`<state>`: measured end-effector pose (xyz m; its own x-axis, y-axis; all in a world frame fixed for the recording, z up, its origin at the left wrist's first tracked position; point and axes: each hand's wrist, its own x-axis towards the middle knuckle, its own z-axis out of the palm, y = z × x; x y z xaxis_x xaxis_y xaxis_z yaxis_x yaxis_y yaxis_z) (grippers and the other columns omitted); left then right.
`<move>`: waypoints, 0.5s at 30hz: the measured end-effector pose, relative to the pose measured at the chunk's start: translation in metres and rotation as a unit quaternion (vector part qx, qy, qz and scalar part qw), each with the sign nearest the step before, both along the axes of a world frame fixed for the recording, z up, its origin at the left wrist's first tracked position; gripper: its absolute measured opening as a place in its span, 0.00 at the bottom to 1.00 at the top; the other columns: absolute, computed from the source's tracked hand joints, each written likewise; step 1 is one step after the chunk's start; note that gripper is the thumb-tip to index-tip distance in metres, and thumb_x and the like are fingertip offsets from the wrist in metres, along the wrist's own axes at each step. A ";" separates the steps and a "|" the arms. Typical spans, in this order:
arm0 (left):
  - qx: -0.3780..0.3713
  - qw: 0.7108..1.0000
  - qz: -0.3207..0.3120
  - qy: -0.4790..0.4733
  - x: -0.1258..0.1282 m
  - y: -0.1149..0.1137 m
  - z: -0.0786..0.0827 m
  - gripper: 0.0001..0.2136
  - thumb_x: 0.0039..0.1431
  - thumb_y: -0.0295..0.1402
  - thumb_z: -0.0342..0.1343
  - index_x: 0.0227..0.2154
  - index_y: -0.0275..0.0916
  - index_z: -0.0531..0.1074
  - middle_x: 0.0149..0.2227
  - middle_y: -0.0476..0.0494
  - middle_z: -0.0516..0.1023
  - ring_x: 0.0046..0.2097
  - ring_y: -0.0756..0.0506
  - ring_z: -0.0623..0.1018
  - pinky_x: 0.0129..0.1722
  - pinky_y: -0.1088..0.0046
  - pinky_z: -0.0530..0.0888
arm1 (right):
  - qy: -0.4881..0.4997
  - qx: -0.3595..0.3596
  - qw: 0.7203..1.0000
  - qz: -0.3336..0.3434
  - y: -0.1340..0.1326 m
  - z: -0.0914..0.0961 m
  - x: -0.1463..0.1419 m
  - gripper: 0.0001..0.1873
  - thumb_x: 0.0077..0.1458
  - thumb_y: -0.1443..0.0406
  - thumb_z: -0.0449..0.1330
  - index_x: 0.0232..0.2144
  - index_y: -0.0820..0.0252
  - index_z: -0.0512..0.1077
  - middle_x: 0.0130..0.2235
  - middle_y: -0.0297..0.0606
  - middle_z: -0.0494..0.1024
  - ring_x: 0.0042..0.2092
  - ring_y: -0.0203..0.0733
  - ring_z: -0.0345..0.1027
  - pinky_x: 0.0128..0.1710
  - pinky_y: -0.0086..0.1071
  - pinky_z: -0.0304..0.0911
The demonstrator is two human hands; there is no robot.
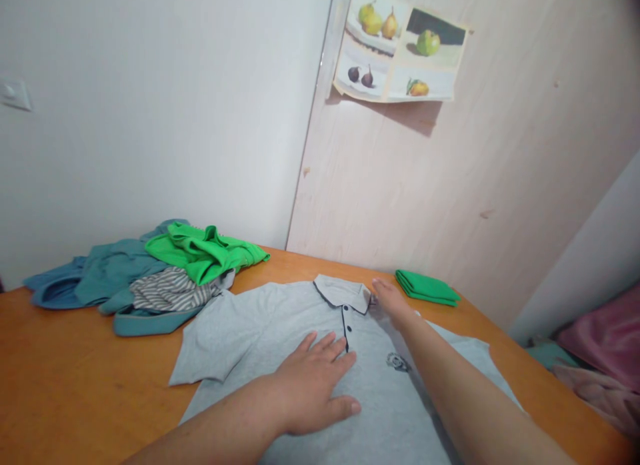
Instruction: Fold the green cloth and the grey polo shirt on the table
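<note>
A light grey polo shirt (280,332) lies spread front side up on the wooden table. Its collar (345,292) has dark edging, dark buttons run down the placket, and a dark emblem (398,362) marks the chest. My left hand (317,385) rests palm down on the chest left of the placket, fingers spread, holding nothing. Beside the collar's right end, my right hand (390,298) reaches over the shoulder of the shirt with fingers stretched out. Some of its fingers are hidden, and my forearm covers part of the right side and sleeve.
Crumpled clothes lie at the back left: a bright green garment (205,252), a striped one (173,288) and teal ones (113,272). A folded green cloth (427,287) sits near the table's (90,378) back right edge. Walls stand behind; pink fabric (605,338) is at far right.
</note>
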<state>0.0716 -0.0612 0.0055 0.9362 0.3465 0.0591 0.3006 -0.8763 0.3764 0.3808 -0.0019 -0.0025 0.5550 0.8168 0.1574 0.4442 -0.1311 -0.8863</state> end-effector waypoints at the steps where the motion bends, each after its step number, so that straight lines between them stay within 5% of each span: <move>1: -0.001 1.000 0.000 -0.001 0.000 0.000 0.000 0.36 0.63 0.57 0.44 0.69 0.45 0.51 0.71 0.39 0.47 0.71 0.36 0.45 0.68 0.46 0.43 | -0.044 -0.023 0.999 0.018 0.000 -0.002 -0.004 0.23 0.62 0.54 0.51 0.55 0.57 0.69 0.61 0.44 0.69 0.66 0.44 0.54 0.65 0.44 0.50; 8: -0.001 1.000 -0.008 -0.003 0.001 0.001 -0.001 0.36 0.64 0.59 0.42 0.69 0.44 0.51 0.71 0.37 0.47 0.71 0.36 0.45 0.67 0.45 0.43 | -0.275 -0.201 0.937 0.072 -0.002 -0.020 -0.021 0.31 0.65 0.55 0.47 0.66 0.62 0.57 0.71 0.47 0.47 0.72 0.53 0.31 0.66 0.59 0.22; 15: 0.003 1.000 -0.009 -0.009 0.001 0.001 -0.002 0.37 0.63 0.59 0.42 0.68 0.43 0.52 0.71 0.34 0.47 0.71 0.35 0.46 0.67 0.45 0.44 | -0.358 -0.285 0.887 0.067 0.005 -0.014 -0.023 0.35 0.66 0.50 0.38 0.69 0.60 0.49 0.72 0.44 0.43 0.72 0.54 0.31 0.65 0.62 0.33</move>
